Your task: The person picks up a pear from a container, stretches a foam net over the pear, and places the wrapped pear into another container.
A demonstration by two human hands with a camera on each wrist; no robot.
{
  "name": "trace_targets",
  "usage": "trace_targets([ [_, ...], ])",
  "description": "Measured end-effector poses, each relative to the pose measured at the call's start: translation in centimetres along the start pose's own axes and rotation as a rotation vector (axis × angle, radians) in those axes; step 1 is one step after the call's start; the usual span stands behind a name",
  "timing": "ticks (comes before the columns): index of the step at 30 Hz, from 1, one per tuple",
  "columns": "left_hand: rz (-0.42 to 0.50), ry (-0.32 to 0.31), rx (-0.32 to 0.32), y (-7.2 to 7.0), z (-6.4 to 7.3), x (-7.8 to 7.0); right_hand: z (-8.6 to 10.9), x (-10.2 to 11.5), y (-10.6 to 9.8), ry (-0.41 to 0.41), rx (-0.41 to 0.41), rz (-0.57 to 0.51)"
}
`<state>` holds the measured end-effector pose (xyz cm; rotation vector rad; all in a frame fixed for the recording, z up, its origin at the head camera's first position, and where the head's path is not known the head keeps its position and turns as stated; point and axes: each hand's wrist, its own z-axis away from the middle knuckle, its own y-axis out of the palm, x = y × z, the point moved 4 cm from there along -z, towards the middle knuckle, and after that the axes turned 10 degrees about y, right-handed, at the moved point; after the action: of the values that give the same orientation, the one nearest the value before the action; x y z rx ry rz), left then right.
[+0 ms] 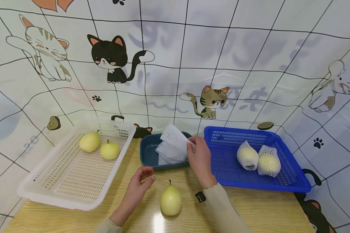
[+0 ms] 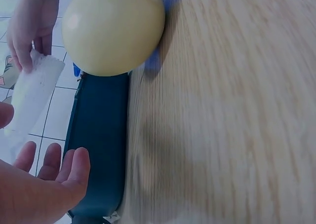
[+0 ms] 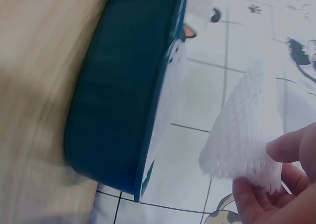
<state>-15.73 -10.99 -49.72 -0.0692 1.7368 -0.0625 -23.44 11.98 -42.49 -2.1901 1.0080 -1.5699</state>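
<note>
My right hand (image 1: 200, 160) pinches the edge of a white foam fruit net (image 1: 173, 137), raised over a dark teal bin (image 1: 147, 150). More white netting (image 1: 164, 159) lies inside the bin. Seen from the right wrist, thumb and fingers grip the end of the foam net (image 3: 242, 135) beside the bin (image 3: 121, 86). My left hand (image 1: 136, 187) hovers in front of the bin's left end, its fingers loosely bent around nothing. A yellow-green pear (image 1: 171, 202) stands stem-up on the table between my forearms; this pear (image 2: 113, 31) looms large in the left wrist view.
On the left is a white perforated basket (image 1: 75, 174) holding two bare pears (image 1: 99, 146). A blue basket (image 1: 224, 168) on the right contains two pears in foam nets (image 1: 258, 160). Behind the wooden table (image 1: 145, 220) hangs a cat-patterned sheet (image 1: 166, 42). A small black object (image 1: 200, 196) lies near my right sleeve.
</note>
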Motion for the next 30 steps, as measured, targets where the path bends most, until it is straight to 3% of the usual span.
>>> trace_targets([
  [4,-0.002,0.007,-0.003,0.1,-0.1,0.0,1.4,-0.1,-0.9,0.041,0.030,-0.107],
  [8,0.026,0.049,-0.013,0.3,-0.2,-0.4,2.8,-0.3,-1.4,0.179,0.117,-0.224],
  [15,0.075,0.254,-0.016,1.3,0.1,-1.9,4.8,-0.9,-2.1,0.348,0.261,-0.454],
  [18,0.099,0.308,0.008,1.7,0.2,-2.4,5.6,-1.0,-2.1,0.393,0.317,-0.550],
  [21,0.166,0.278,0.060,2.0,0.1,-2.6,6.3,-1.1,-1.9,0.419,0.371,-0.604],
  [27,0.315,0.064,0.172,2.7,0.0,-2.7,7.2,-1.5,-1.5,0.406,0.419,-0.670],
  [30,0.318,0.088,0.152,2.7,0.0,-3.2,7.3,-1.5,-1.5,0.373,0.399,-0.668],
])
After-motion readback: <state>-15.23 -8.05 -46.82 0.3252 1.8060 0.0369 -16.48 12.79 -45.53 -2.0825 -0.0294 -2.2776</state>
